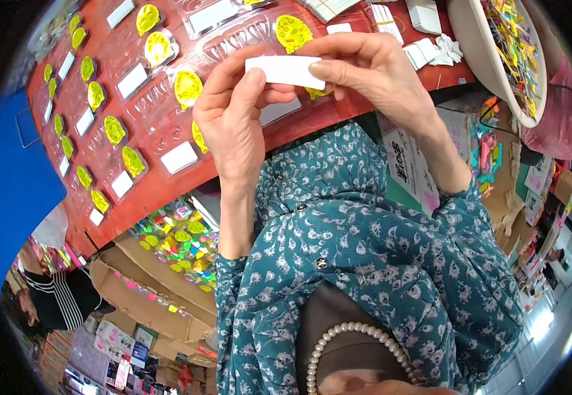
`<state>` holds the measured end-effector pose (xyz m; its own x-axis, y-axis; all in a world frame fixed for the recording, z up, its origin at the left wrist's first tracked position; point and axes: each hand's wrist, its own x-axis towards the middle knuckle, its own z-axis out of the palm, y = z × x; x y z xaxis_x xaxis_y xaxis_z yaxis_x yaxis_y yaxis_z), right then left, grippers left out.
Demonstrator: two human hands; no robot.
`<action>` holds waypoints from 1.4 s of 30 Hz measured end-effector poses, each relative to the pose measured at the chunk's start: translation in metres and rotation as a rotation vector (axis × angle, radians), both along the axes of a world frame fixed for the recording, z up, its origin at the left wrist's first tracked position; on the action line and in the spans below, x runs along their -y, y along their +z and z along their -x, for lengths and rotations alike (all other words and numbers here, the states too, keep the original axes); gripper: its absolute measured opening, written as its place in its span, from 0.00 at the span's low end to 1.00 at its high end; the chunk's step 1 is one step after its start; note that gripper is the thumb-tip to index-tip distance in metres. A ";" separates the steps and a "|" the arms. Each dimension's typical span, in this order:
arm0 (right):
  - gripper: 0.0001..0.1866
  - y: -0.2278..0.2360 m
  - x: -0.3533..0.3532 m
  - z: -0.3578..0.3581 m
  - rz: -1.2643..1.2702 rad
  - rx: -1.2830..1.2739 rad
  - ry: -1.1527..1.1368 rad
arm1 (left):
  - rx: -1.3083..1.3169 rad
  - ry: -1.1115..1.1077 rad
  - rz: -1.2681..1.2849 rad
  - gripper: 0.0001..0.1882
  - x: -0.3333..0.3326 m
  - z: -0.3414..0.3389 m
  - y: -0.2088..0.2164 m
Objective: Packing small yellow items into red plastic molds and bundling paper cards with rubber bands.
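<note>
Between my two hands a small white paper slip (pixel 282 71) is stretched out level above the table's near edge. My left hand (pixel 234 108) pinches its left end with thumb and fingers. The right end is pinched by my right hand (pixel 371 69), its thumb lying on the front face. Whether it is one sheet or several layers, I cannot tell. Beneath and beyond my hands lie clear plastic blister trays (pixel 223 56) holding yellow oval pieces (pixel 188 89) and white slips (pixel 179 158). Another yellow piece (pixel 294 33) shows just beyond the held slip.
The red table (pixel 161 187) carries rows of trays to the left. Banded paper bundles (pixel 384 22) and loose white slips (pixel 419 54) lie at the far right, beside a pale basin (pixel 496 72) of small colourful pieces. Below the table edge stands an open cardboard box (pixel 147 280).
</note>
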<state>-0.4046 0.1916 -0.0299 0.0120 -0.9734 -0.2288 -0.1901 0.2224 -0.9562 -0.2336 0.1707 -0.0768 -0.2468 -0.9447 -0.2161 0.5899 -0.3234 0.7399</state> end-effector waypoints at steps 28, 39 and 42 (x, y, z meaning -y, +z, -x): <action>0.10 -0.013 0.004 -0.035 0.904 -0.822 0.291 | -0.228 0.138 -0.126 0.15 -0.018 -0.018 -0.009; 0.07 -0.013 0.003 -0.049 0.804 -0.751 0.229 | -0.097 0.284 -0.089 0.11 -0.023 -0.025 -0.009; 0.06 -0.015 0.000 -0.053 0.786 -0.717 0.226 | -0.047 0.290 -0.104 0.11 -0.025 -0.027 -0.006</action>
<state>-0.3515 0.1918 -0.0450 0.3215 -0.8427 0.4318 -0.7202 -0.5137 -0.4663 -0.2066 0.1960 -0.0832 0.0174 -0.9505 -0.3101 0.7013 -0.2095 0.6814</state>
